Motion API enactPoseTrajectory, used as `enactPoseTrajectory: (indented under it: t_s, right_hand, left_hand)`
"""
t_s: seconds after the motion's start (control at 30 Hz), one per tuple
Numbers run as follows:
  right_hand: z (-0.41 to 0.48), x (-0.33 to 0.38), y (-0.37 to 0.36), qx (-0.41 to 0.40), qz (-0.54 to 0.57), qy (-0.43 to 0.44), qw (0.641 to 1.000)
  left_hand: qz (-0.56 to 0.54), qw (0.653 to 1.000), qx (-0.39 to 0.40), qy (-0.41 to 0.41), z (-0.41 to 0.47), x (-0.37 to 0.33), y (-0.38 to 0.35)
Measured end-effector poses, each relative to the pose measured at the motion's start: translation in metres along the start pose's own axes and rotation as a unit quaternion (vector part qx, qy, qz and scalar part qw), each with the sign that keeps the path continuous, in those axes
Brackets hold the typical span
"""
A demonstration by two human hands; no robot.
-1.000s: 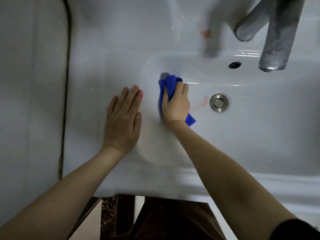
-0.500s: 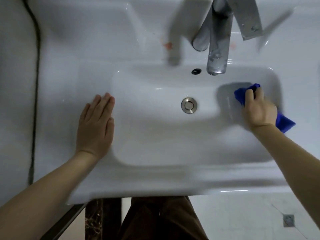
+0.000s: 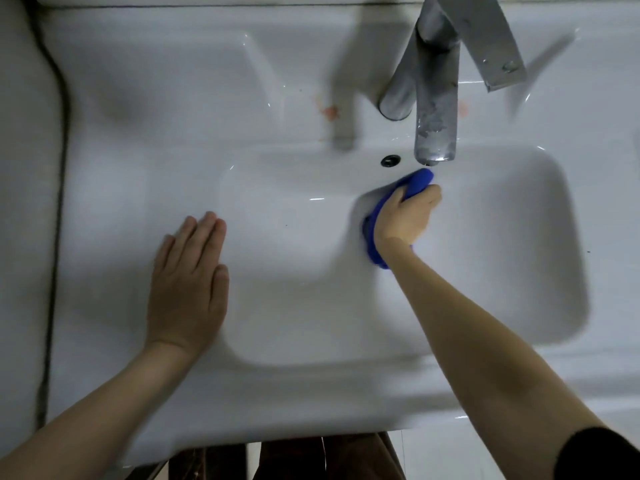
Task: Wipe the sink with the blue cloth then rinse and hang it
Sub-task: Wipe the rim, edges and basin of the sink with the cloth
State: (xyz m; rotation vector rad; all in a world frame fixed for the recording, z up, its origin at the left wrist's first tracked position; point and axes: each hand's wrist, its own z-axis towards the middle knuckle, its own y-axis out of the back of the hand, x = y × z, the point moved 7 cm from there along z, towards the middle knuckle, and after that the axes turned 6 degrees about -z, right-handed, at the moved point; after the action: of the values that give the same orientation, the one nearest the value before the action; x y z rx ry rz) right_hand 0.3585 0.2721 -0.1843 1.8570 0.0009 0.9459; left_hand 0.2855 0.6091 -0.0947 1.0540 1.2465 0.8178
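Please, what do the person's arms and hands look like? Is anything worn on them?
The left hand and the right hand are bare, with no gloves, rings or watch visible. Both forearms are uncovered. A black sleeve shows on the right arm at the lower right corner. No sleeve is in view on the left arm.

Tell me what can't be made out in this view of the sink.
Head view:
- Faucet: its top is cut off by the upper edge.
- Sink floor under the right hand and blue cloth: covered by them.
- Much of the cloth: hidden beneath that hand.
- Any rail for hanging: none in frame.
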Motion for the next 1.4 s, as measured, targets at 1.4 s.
enactPoseTrajectory:
  t_s: [1.4]
  right_hand:
    - [-0.166, -0.007, 0.068, 0.675, -0.172, 0.289, 0.656]
  left_hand:
    - [-0.029, 1.000, 0.004, 0.012, 0.000, 0.002, 0.006]
